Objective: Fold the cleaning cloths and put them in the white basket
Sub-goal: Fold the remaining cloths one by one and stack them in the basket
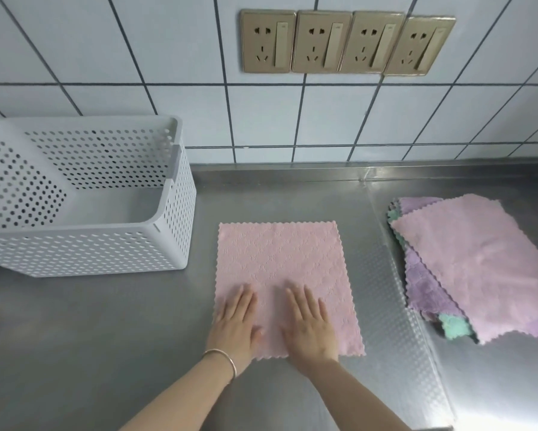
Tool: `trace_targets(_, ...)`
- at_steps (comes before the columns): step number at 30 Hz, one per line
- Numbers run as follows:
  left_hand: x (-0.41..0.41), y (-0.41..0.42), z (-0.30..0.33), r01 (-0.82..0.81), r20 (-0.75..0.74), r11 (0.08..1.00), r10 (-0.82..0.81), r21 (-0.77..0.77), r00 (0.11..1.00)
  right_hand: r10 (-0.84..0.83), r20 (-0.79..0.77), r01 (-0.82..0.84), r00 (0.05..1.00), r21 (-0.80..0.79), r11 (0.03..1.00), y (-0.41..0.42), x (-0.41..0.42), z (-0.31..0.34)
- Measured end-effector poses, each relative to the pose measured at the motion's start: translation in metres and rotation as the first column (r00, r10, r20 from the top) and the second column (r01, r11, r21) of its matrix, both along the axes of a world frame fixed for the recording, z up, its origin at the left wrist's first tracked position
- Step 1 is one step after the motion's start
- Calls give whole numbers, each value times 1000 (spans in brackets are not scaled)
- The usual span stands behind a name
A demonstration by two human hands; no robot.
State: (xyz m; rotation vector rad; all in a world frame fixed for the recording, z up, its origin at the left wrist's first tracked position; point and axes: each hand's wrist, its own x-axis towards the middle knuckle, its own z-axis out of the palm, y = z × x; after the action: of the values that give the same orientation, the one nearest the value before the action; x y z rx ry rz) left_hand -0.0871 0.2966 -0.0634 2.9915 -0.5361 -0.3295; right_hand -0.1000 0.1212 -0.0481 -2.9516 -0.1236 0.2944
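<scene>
Both flat, spread hands — left hand point(236, 321), right hand point(309, 325) — press a square, zigzag-edged pink cloth point(280, 269) on steel counter point(106, 331).

**Legible text, labels, brands, numbers, signs: none**

Item 1. Four wall sockets point(348, 42), upper centre of the frame: faces bear only pin holes and rocker switches; no readable marking.

Item 2. White basket point(84, 197), left of the frame: perforated walls, no label to be read.

Item 3. Pink cloth point(280, 262), centre, and stack of cloths point(476, 262), right: woven pattern only, no tag or print.
</scene>
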Motion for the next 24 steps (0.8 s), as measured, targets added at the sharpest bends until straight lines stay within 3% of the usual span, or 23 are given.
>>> trace_targets(5,-29,11,-2,-3,95,1000,3,-9,995,-59,-30,60,998,22,998,-4,-26,-2)
trace_targets(9,-28,39,-2,6,66,998,-2,-56,998,-168,-97,168,981,-7,986,-44,-40,-6)
trace_targets(12,-29,56,6,15,58,1000,-14,-15,998,-132,-3,132,991,2,991,-75,-51,-11)
trace_targets(18,-33,67,13,77,63,997,-75,-21,995,-131,-86,125,988,-71,990,-97,-55,-2)
trace_targets(20,-31,64,19,127,113,991,-121,-49,986,-70,-35,67,997,-81,994,-100,-51,0)
trace_targets(24,-32,58,22,202,132,972,-186,-122,974,98,209,-79,973,-97,992,-108,-46,-4)
